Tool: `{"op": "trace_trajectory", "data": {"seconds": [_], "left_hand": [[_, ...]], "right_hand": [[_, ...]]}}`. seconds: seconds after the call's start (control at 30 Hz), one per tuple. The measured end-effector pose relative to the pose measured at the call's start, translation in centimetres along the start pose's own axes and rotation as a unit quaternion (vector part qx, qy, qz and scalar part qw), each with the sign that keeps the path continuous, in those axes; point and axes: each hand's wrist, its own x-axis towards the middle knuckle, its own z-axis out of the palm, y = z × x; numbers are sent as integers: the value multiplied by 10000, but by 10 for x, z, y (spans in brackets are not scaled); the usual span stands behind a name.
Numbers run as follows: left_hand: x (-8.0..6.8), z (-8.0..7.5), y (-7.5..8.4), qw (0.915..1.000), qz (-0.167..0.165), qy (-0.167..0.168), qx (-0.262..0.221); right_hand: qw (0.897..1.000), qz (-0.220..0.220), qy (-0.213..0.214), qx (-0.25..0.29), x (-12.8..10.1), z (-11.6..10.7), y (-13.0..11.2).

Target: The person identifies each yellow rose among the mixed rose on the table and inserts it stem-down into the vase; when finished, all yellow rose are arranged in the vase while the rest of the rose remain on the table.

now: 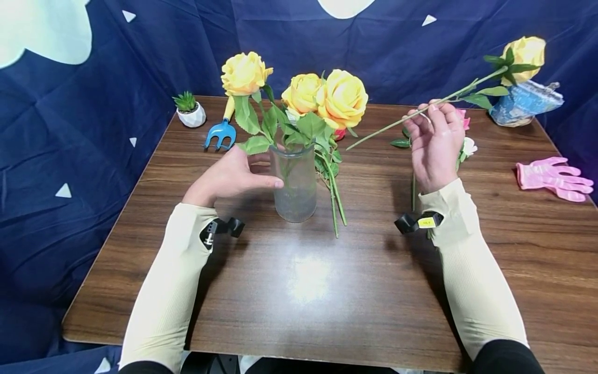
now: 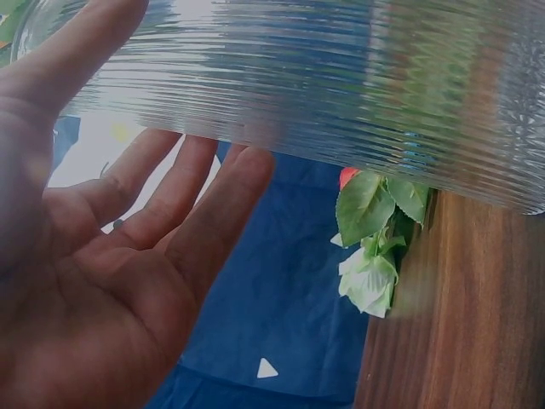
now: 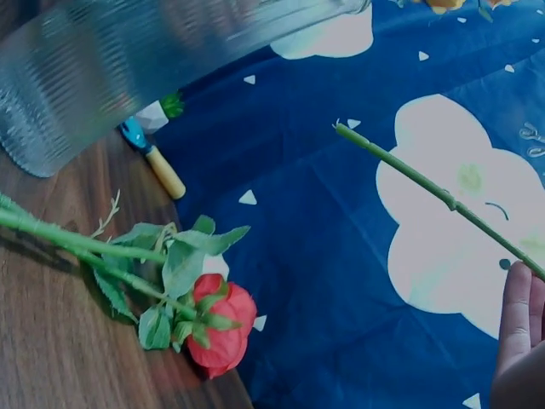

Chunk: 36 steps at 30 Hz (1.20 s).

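Observation:
A ribbed clear glass vase stands upright mid-table, yellow roses rising from its mouth. At its upper left side, my left hand holds the vase, thumb along the near face and fingers behind; the left wrist view has the thumb and fingertips at the ribbed glass. To the right, my right hand pinches the stem of another yellow rose, bloom up and right, bare stem end slanting down toward the vase. That stem fills the right side of the right wrist view, fingertips at the edge.
A red rose and a white flower lie beyond the vase, their stems reaching forward. Pink and white flowers lie behind my right hand. A blue hand fork, potted succulent, blue bag and pink glove line the sides.

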Motion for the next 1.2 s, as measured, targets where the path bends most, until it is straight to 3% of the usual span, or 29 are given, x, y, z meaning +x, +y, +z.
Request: {"op": "trace_trajectory", "data": {"seconds": [1.2], "left_hand": [[-1,1,-1,9998,-42,-14,-169]], "right_hand": [[9943,-297,-84,1021,-37,37,-26]]}}
